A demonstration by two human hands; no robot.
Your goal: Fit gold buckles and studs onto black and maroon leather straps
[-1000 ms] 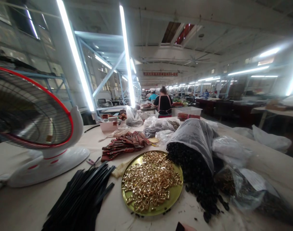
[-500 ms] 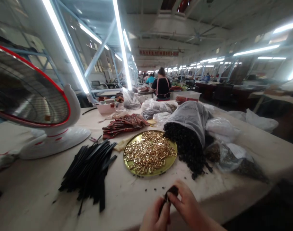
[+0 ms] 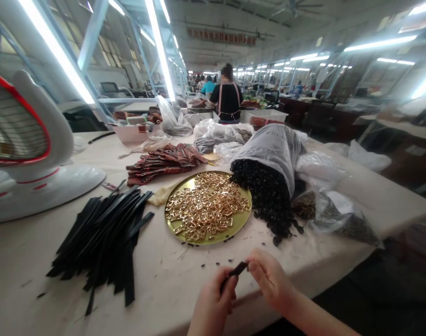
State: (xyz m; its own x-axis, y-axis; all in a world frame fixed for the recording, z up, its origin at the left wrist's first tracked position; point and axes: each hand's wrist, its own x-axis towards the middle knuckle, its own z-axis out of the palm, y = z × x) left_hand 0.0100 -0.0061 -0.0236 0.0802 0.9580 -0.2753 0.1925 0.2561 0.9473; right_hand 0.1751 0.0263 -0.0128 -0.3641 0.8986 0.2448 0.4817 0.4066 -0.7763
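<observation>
Near the table's front edge, my left hand (image 3: 218, 296) is closed around a short black leather strip (image 3: 238, 269), which sticks out toward the upper right. At the strip's far end, my right hand (image 3: 269, 277) pinches with thumb and forefinger; any smaller part between those fingertips is too small to make out. Beyond the hands lies a round gold-coloured tray (image 3: 208, 241) heaped with small gold metal buckles (image 3: 206, 205). To its right, small black pieces (image 3: 269, 186) spill from a whitish plastic bag (image 3: 269, 148). On the left is a fanned pile of black leather strips (image 3: 104, 238).
A white fan with a red rim (image 3: 41, 126) stands at the left. Reddish-brown strips (image 3: 164, 163) lie behind the tray, and clear plastic bags (image 3: 335, 217) sit at the right. A few black bits dot the cloth-covered table (image 3: 164, 289). Farther back is a person (image 3: 227, 98).
My hands have drawn slightly apart, so more of the black strip shows between them. The view has tilted down and shifted right.
</observation>
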